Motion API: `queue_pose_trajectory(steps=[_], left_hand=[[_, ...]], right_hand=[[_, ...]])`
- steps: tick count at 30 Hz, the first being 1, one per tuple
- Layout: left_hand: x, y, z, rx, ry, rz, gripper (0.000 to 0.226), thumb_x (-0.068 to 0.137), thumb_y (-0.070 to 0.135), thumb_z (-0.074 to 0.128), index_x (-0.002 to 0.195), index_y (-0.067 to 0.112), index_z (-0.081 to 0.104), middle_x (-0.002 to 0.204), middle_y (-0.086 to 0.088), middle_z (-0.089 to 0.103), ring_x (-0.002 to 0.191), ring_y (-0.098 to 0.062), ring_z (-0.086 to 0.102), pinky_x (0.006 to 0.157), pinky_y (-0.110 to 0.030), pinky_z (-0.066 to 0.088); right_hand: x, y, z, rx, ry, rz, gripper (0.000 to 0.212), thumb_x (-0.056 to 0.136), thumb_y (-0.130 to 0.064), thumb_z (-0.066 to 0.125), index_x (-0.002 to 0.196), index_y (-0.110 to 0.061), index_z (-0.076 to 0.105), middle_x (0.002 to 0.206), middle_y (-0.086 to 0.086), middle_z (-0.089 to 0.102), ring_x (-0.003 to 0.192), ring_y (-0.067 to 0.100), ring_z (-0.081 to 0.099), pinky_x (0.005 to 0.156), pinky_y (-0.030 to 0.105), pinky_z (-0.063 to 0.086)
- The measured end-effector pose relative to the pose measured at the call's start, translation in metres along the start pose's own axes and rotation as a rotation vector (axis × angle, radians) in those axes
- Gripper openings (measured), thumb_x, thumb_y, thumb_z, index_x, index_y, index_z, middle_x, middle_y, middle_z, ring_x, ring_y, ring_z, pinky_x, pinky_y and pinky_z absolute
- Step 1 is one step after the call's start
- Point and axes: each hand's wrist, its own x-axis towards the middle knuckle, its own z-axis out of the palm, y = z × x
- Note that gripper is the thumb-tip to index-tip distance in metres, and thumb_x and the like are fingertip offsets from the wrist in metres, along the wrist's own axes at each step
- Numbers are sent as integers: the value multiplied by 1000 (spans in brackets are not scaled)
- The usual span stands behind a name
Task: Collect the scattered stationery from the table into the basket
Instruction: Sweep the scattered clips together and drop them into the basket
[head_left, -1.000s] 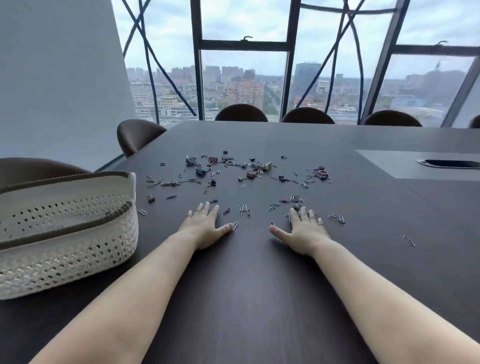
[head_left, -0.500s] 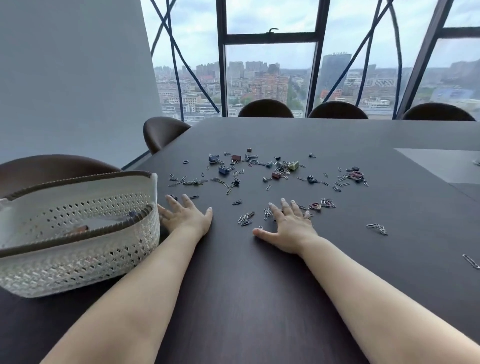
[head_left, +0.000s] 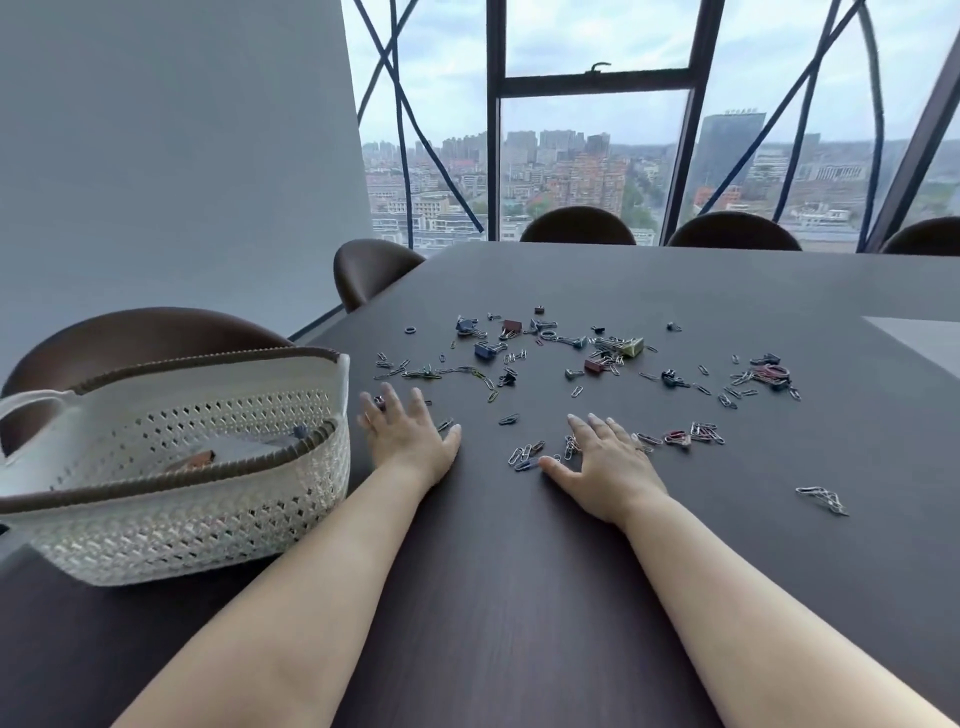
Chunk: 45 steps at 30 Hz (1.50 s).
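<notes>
Resting flat on table (head_left: 519, 597): left hand (head_left: 408, 436) with fingers spread, holding nothing, just beside basket (head_left: 156, 525). Right hand (head_left: 605, 462) is likewise flat and empty, paper clips (head_left: 524, 457) just beside its thumb. Binder clips (head_left: 485, 351) lie scattered beyond both hands; a few items sit inside basket.

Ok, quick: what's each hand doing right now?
Left hand: open, flat on the table, holding nothing.
Right hand: open, flat beside paper clips, holding nothing.
</notes>
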Motion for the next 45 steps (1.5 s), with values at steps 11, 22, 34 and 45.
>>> queue_pose_trajectory(steps=[11,22,34,45], left_hand=[[2,1,1,-209,13,289,55,93,38,45,141,15,31,148,-9,33,136,-24,31,111,-39,25],[36,21,8,-95,-122,213,72,93,51,36,148,11,12,156,-9,11,145,-22,7,116,-41,7],[50,44,12,-48,-198,362,63,95,52,29,148,18,18,157,-1,9,145,-15,3,116,-41,2],[30,55,6,47,-418,664,119,59,80,52,147,31,-12,154,9,-20,140,-14,-25,114,-53,-9]], right_hand=[[2,-2,-2,-47,-53,13,78,87,-67,31,150,-25,10,158,2,8,146,18,2,119,37,2],[8,3,-4,-123,-50,162,94,76,-81,27,149,-27,4,158,3,-6,143,29,-16,114,59,-3],[34,14,-4,-84,-57,140,91,79,-78,28,150,-27,3,158,5,0,145,29,-4,118,44,0],[32,55,-28,-54,-153,3,104,65,-78,53,148,-37,6,158,-7,-5,145,19,-10,115,50,-3]])
